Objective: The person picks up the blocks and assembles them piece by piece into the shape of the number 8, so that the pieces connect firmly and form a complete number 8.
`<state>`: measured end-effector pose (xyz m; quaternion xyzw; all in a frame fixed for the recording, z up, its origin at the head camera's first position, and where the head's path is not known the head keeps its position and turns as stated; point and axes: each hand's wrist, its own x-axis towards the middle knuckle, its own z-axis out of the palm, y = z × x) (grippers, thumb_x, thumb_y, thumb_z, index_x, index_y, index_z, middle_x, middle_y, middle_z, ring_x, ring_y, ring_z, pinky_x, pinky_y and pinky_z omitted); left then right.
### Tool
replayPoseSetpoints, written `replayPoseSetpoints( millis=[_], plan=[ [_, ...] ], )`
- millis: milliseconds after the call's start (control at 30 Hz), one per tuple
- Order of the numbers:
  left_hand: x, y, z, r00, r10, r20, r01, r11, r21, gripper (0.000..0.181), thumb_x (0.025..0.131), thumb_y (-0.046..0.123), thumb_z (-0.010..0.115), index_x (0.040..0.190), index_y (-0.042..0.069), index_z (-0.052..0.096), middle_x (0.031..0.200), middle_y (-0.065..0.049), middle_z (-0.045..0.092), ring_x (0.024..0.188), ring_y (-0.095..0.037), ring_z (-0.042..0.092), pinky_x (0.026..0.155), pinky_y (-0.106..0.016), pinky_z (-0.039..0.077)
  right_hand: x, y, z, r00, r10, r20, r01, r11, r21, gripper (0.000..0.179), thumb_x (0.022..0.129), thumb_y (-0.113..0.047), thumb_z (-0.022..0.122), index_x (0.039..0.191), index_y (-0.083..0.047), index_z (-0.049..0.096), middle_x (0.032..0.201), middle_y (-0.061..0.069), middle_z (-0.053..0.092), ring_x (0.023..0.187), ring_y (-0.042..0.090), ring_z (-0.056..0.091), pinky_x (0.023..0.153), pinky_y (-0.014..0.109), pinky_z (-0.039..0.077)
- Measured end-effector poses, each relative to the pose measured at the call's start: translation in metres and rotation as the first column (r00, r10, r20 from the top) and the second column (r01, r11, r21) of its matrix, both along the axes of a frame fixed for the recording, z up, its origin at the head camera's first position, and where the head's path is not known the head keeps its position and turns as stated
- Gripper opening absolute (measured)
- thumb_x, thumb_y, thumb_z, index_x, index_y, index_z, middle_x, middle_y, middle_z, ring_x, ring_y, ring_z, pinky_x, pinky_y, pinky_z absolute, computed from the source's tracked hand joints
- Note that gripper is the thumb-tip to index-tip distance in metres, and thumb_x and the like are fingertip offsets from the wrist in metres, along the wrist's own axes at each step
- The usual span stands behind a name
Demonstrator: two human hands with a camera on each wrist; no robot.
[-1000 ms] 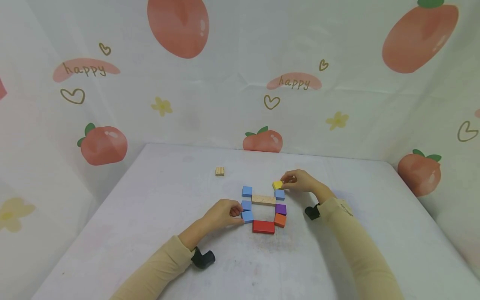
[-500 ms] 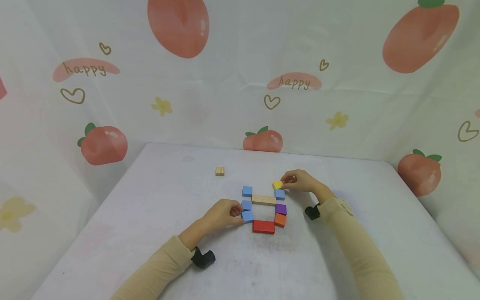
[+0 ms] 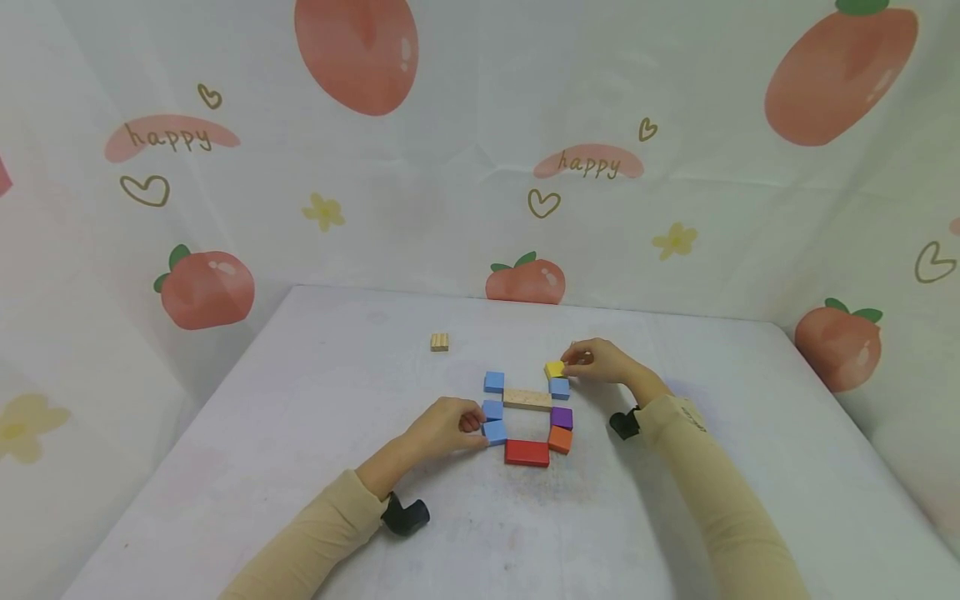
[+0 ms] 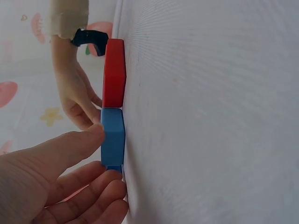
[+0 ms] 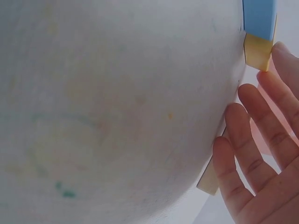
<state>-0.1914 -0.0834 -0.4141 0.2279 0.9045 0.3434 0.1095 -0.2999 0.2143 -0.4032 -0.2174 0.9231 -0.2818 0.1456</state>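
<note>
My left hand is at the near-left corner of a ring of coloured blocks. Its thumb presses a blue block, with curled fingers beside it; another blue block lies just behind. In the left wrist view the thumb tip lies on the blue block, which touches a red block. At the far-right corner my right hand pinches a yellow block between thumb and index finger, its other fingers spread. The yellow block meets a blue block in the right wrist view.
A plain wooden bar bridges the ring's middle. Purple and orange blocks form the right side, a red block the front. A blue block sits far left. A striped wooden block lies apart behind.
</note>
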Motion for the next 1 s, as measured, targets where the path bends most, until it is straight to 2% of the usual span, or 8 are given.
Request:
replayPoseSetpoints(
  millis=[233,433,567,733,833,1000],
  plan=[
    [-0.001,-0.006,0.008,1.000,-0.025,-0.009,0.025,0.999,0.028,0.027,0.079,0.017,0.073,0.100,0.002,0.066,0.087,-0.004,0.065,0.079,-0.010,0.057,0.072,-0.021,0.049,0.000,0.000,0.000,1.000,-0.003,-0.006,0.003,1.000,0.004,0.024,0.087,-0.021,0.065,0.106,-0.005,0.066,0.107,0.012,0.064,0.103,0.028,0.058,0.094,0.045,0.048],
    [-0.010,-0.015,0.017,0.999,0.026,-0.034,-0.026,0.999,0.022,0.027,0.080,0.018,0.073,0.101,0.003,0.066,0.087,-0.004,0.065,0.078,-0.010,0.056,0.071,-0.021,0.047,0.000,0.000,-0.002,1.000,-0.009,-0.005,0.009,1.000,-0.008,0.024,0.087,-0.021,0.065,0.105,-0.006,0.066,0.106,0.011,0.064,0.101,0.026,0.057,0.094,0.045,0.048],
    [-0.018,-0.021,0.022,0.998,0.051,-0.022,-0.050,0.999,0.010,0.029,0.080,0.020,0.072,0.103,0.004,0.066,0.089,-0.003,0.065,0.079,-0.011,0.056,0.071,-0.021,0.047,0.000,0.000,-0.003,1.000,-0.013,-0.005,0.013,1.000,-0.014,0.025,0.086,-0.022,0.066,0.105,-0.006,0.066,0.104,0.010,0.064,0.100,0.025,0.057,0.094,0.045,0.048],
    [-0.032,-0.032,0.026,0.995,0.102,-0.022,-0.101,0.994,0.029,0.029,0.081,0.019,0.072,0.103,0.002,0.066,0.088,-0.006,0.065,0.079,-0.014,0.057,0.070,-0.023,0.048,-0.002,0.001,-0.004,1.000,-0.016,-0.004,0.016,1.000,-0.024,0.025,0.086,-0.023,0.067,0.105,-0.006,0.067,0.104,0.010,0.064,0.099,0.024,0.057,0.093,0.043,0.048],
    [-0.046,-0.041,0.025,0.988,0.147,-0.050,-0.145,0.989,0.042,0.028,0.082,0.018,0.070,0.102,0.000,0.066,0.088,-0.008,0.066,0.081,-0.017,0.058,0.072,-0.026,0.049,-0.002,0.001,-0.005,1.000,-0.019,-0.003,0.019,1.000,-0.019,0.025,0.086,-0.023,0.066,0.105,-0.006,0.067,0.106,0.010,0.064,0.099,0.024,0.057,0.093,0.043,0.048],
    [-0.071,-0.055,0.022,0.966,0.245,-0.082,-0.242,0.969,0.045,0.025,0.086,0.017,0.065,0.104,-0.001,0.065,0.091,-0.013,0.065,0.086,-0.024,0.060,0.076,-0.033,0.049,-0.001,0.001,-0.004,1.000,-0.025,0.002,0.025,1.000,-0.014,0.025,0.087,-0.022,0.066,0.106,-0.006,0.066,0.108,0.011,0.064,0.102,0.026,0.057,0.094,0.044,0.047]
  ],
)
